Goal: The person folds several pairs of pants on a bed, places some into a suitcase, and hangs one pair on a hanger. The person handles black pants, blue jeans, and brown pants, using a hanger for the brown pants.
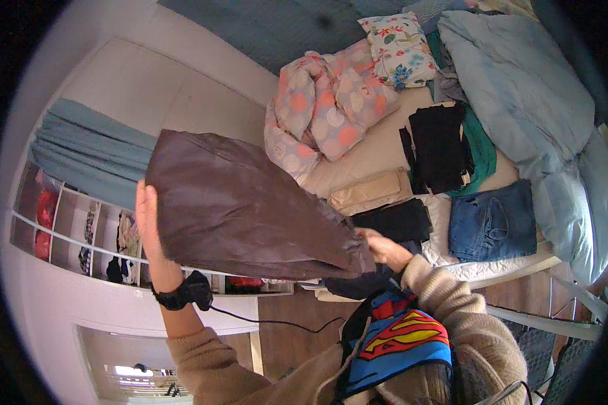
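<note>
A dark brown garment (233, 212), probably trousers, is stretched out in the air in front of me. My left hand (151, 223) holds its wide left end, with the fingers extended along the edge and the thumb side hidden by the cloth. At the narrower, gathered end, my right hand (382, 248) grips the fabric. Behind that hand, a folded black garment (395, 220) lies on the bed, with a folded beige garment (370, 190) beyond it. Dark clothing (357, 284) partly shows below the brown cloth.
Folded blue jeans (492, 223) and a black clothing stack (438, 149) rest on the bed (506, 267). Around them are a dotted quilt (329, 101), a floral pillow (403, 50) and a pale blue duvet (527, 96). Cubby shelves (76, 223) stand left. A cable (283, 322) trails from my left wrist.
</note>
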Tool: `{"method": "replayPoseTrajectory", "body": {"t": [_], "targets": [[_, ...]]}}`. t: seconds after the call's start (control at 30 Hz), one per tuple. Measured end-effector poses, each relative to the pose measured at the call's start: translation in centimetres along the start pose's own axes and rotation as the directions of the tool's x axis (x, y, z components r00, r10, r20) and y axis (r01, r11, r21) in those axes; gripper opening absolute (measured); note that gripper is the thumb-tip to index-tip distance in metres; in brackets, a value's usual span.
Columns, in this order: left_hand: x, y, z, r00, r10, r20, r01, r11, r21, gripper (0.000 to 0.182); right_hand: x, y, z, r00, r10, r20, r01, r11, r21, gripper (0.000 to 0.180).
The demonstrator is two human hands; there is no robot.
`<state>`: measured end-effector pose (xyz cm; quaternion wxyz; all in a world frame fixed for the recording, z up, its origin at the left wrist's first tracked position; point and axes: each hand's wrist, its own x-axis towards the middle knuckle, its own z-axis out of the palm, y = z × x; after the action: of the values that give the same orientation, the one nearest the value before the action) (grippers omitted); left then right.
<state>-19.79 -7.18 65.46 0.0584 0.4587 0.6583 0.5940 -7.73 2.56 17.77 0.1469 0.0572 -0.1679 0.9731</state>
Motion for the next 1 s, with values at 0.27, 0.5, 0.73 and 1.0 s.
{"method": "replayPoseTrajectory", "body": {"t": [0.27,0.5,0.73,1.0], "targets": [[-0.8,-8.2,-10.5,0.994,-0.064,-0.084,0.072,0.994,0.088,0.042,-1.0,-3.3,7.1,0.93,-0.202,-0.307,0.229,0.972,0.054,0.04],[-6.2,-23.9,-17.9,0.93,-0.304,0.204,0.167,0.848,0.503,0.038,0.6,-6.8,19.3,0.913,-0.407,0.039,0.374,0.791,-0.485,0.047],[-13.0,-25.3,-14.9,0.776,0.172,0.606,-0.043,0.974,-0.221,0.077,9.9,4.1,28.5,0.963,-0.264,0.053,0.197,0.557,-0.807,0.055],[-11.8,-22.2,-21.0,0.816,-0.194,0.545,0.141,0.98,0.137,0.043,10.8,13.0,29.6,0.844,-0.518,0.138,0.152,-0.015,-0.988,0.048]]}}
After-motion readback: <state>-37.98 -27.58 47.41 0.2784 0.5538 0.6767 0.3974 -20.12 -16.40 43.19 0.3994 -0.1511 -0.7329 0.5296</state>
